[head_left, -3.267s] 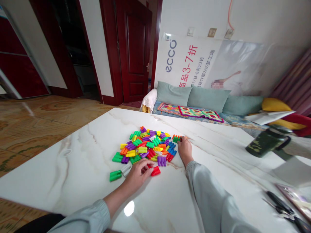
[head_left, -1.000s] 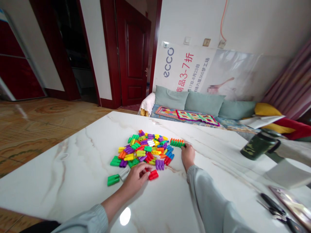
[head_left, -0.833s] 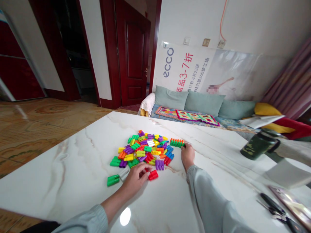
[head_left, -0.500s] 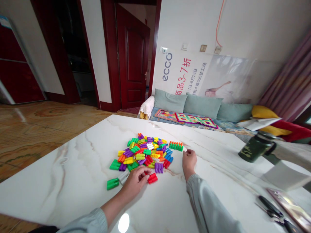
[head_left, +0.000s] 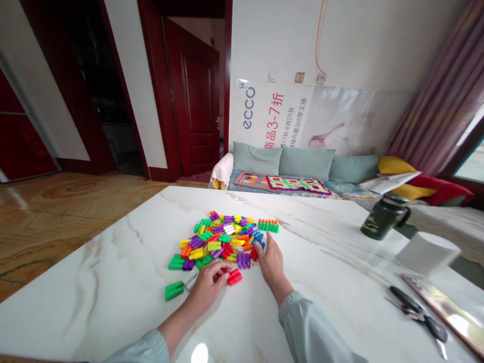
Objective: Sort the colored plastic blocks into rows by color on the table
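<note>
My left hand [head_left: 207,283] rests low over the white table at the near side of a pile of plastic toy blocks. Its fingers are curled, closed on the left end of a red block [head_left: 235,277]. Left of it lie a white block [head_left: 190,279] and a green block [head_left: 174,291]. My right hand [head_left: 271,258] is at the pile's right edge, thumb and fingers apart, beside some blue blocks [head_left: 257,236] and a red one. A purple block [head_left: 243,260] lies between the hands. Beyond my right fingertips is a joined row of orange and green blocks [head_left: 268,226].
The marble-patterned table [head_left: 124,282] holds a dark green flask [head_left: 381,217], a white paper roll [head_left: 429,253], keys [head_left: 414,307] and a phone [head_left: 449,315] on the right. Behind it stands a sofa with cushions [head_left: 307,162].
My right hand has moved left from beside the orange and green row to the pile's right edge, its fingers spreading. My left hand stays at the red block. The view has shifted slightly.
</note>
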Demonstrator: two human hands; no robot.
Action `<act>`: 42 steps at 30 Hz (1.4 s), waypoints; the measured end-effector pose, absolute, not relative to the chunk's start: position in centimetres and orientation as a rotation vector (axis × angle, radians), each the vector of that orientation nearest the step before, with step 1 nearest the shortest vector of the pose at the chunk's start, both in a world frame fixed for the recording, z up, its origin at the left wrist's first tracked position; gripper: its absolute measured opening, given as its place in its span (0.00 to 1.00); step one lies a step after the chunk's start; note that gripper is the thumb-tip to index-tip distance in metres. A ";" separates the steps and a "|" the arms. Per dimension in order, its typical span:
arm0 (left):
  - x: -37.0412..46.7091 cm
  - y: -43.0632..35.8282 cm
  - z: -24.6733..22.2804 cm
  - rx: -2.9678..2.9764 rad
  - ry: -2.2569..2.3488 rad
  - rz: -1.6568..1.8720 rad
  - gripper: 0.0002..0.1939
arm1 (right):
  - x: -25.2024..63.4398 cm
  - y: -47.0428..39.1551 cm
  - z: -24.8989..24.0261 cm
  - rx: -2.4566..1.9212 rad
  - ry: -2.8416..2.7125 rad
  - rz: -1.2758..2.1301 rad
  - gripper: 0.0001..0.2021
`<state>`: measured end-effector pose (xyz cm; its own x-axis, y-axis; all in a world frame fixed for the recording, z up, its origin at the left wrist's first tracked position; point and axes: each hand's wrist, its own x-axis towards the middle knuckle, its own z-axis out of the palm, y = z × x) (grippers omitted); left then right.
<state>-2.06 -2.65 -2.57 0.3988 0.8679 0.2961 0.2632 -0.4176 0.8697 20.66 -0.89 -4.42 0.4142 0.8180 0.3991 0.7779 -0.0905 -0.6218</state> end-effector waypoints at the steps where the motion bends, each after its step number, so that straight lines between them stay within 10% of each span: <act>1: -2.1 -2.6 -2.6 1.899 0.971 1.002 0.11 | 20.2 -0.8 -4.4 -1.873 -1.434 0.048 0.33; 29: -4.3 -1.8 0.3 2.075 1.184 1.434 0.10 | 19.9 -0.7 -2.9 -1.490 -1.119 0.360 0.33; 36: -6.3 1.8 -0.9 2.277 1.303 1.174 0.39 | 19.9 -0.6 -2.9 -1.515 -1.209 0.367 0.33; 42: -6.9 3.1 -0.9 2.336 1.432 1.100 0.41 | 19.8 -0.6 -2.8 -1.522 -1.258 0.356 0.32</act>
<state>-6.90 3.10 -0.95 0.2587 0.8305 0.4933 0.6907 -0.5161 0.5066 19.82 -0.58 -2.82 0.3963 0.8371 0.3771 0.5157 0.1368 -0.8458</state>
